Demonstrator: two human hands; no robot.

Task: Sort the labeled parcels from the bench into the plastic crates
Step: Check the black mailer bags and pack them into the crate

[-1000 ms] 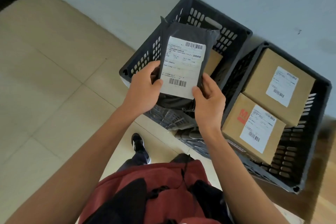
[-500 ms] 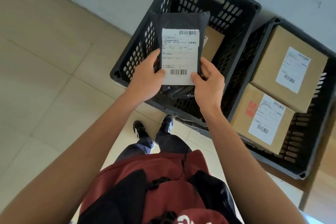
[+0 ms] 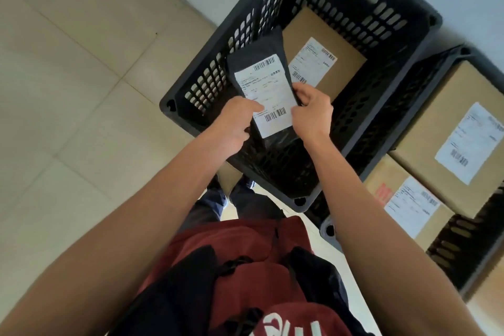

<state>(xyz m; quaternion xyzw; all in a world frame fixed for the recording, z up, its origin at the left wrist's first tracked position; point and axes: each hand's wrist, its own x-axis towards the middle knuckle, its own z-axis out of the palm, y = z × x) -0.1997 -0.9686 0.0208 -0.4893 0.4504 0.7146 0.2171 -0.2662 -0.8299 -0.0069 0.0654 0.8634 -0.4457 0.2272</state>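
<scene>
**A:** While both hands are busy, what does the head view give us?

**B:** A flat dark-grey plastic mailer bag with a white barcode label (image 3: 266, 90), held label-up over the open top of the black perforated plastic crate on the left (image 3: 218, 68). The left hand (image 3: 231, 128) pinches its lower left edge and the right hand (image 3: 311, 112) clasps its lower right edge, so both are closed on the bag.

**B:** It hangs tilted, its top toward the crate's far wall, nearer the left wall than the right.

**A:** Anything already in there?

**B:** A brown cardboard box with a white label (image 3: 335, 43) lies in the far right part of that crate. The second black crate (image 3: 461, 54), touching the first on its right, holds two more labelled cardboard boxes (image 3: 436, 128).

**A:** So which step is this?

**B:** I'd judge it the placing step: the label appears read, the crate chosen, the bag not yet let go.

**A:** And next?

**B:** Probably lowering it below the rim into the free space by the near left corner, then opening both hands. The bag looks limp, so it may fold or slide against the box.
</scene>
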